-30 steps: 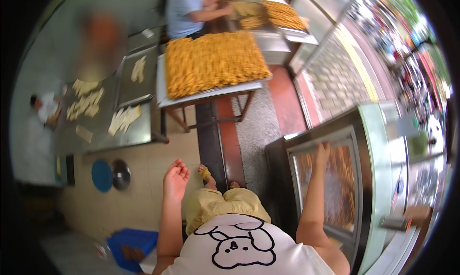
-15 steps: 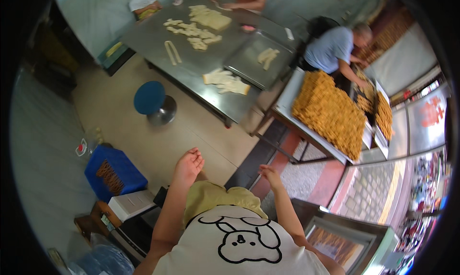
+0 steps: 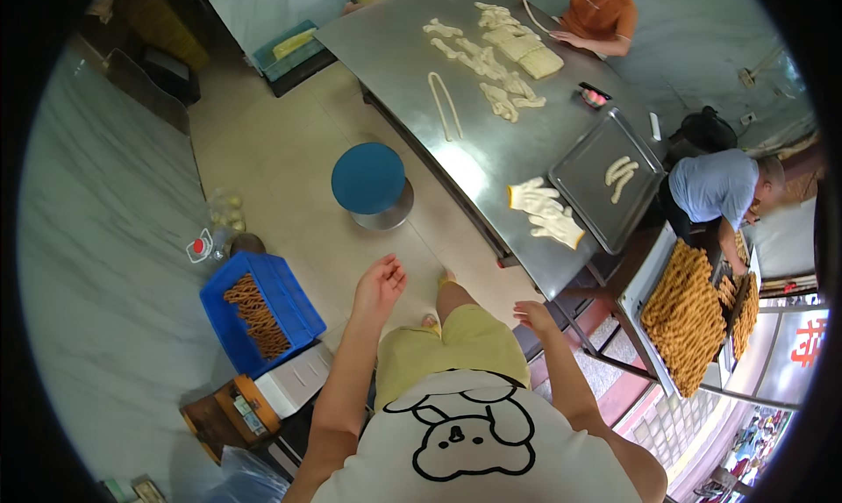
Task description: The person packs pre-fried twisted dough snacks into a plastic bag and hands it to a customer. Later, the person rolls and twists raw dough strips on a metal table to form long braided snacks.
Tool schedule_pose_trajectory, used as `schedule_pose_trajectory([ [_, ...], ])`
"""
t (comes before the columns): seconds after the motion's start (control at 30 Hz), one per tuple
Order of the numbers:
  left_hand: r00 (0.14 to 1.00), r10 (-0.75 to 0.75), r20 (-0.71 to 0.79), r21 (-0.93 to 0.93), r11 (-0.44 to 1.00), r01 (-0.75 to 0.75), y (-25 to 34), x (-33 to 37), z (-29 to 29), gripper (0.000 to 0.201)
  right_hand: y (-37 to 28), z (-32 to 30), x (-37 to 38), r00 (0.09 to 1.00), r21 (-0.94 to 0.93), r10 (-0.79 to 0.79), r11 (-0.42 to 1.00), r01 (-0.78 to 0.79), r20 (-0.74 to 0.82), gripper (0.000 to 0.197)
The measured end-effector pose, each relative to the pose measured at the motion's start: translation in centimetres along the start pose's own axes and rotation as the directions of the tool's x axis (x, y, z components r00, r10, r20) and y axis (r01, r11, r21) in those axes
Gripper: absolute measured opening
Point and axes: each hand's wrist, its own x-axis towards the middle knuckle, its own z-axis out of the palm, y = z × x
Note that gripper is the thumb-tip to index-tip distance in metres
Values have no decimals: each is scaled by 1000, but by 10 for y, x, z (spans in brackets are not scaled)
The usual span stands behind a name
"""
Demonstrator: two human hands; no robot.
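Note:
Out in front of my body, above the floor, my left hand (image 3: 381,285) hangs empty with its fingers loosely bent. My right hand (image 3: 533,315), also empty, has its fingers stretched loosely by the near corner of a long metal table (image 3: 421,82); it does not appear to touch it. On that table, a pair of white work gloves (image 3: 548,210) lies closest to me. Beyond them is a dark metal tray (image 3: 586,183) with a few dough strips (image 3: 621,178). Twisted dough pieces (image 3: 478,57), a thick dough slab (image 3: 524,50) and one long looped dough strand (image 3: 445,107) lie farther off.
A blue-topped round stool (image 3: 368,178) stands ahead. Left of me is a blue crate (image 3: 303,297) of brown fried twists (image 3: 256,317). A person in orange (image 3: 596,16) handles a dough strand; another in blue-grey (image 3: 717,187) bends over piled fried twists (image 3: 680,314).
My view has swung left, so the table, stool and crate sit farther right in it. I appear closer to the table. Both hands remain empty.

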Motion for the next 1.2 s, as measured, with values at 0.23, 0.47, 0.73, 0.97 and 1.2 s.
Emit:
schedule_pose_trajectory([
  [0.23, 1000, -14, -13, -3, 1000, 14, 85, 153, 32, 22, -88, 20, 136, 996, 92, 43, 995, -36, -72, 27],
  [0.47, 962, 55, -267, 444, 893, 72, 175, 313, 44, 21, -220, 106, 284, 991, 42, -112, 992, 116, -79, 24],
  [0.73, 724, 127, 678, 626, -616, -478, 204, 520, 78, 31, -335, 193, 341, 780, -388, -464, 869, 308, -420, 35],
  [0.97, 431, -345, 834, 35, -746, -665, 199, 714, 197, 62, -372, 223, 395, 422, -719, -803, 578, 385, -420, 56],
  [1.2, 224, -569, 791, -115, -498, -860, 183, 797, 205, 59, -375, 225, 419, 473, -860, -839, 431, 273, -270, 62],
])
